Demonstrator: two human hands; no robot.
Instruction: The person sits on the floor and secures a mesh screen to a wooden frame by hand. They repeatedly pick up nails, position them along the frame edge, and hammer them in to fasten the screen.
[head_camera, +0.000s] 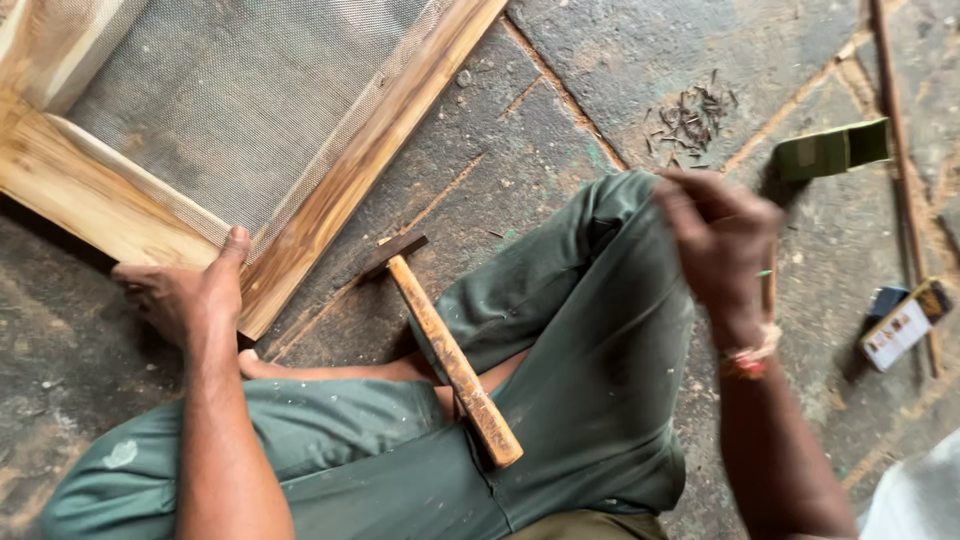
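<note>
A wooden frame (340, 190) with grey wire mesh (230, 100) stretched across it lies on the stone floor at upper left. My left hand (185, 290) grips the frame's near corner, thumb up against the wood. A hammer with a wooden handle (445, 350) and dark head rests on my lap, leaning against my green trousers (580, 370). My right hand (715, 235) is raised and blurred above my right knee, fingers pinched together; what it holds, if anything, is too small to tell.
A pile of small dark nails (690, 118) lies on the floor at upper right. A green open box (832, 150) sits beyond it. A thin wooden strip (900, 150) runs along the right side, with small cards or packets (905, 322) beside it.
</note>
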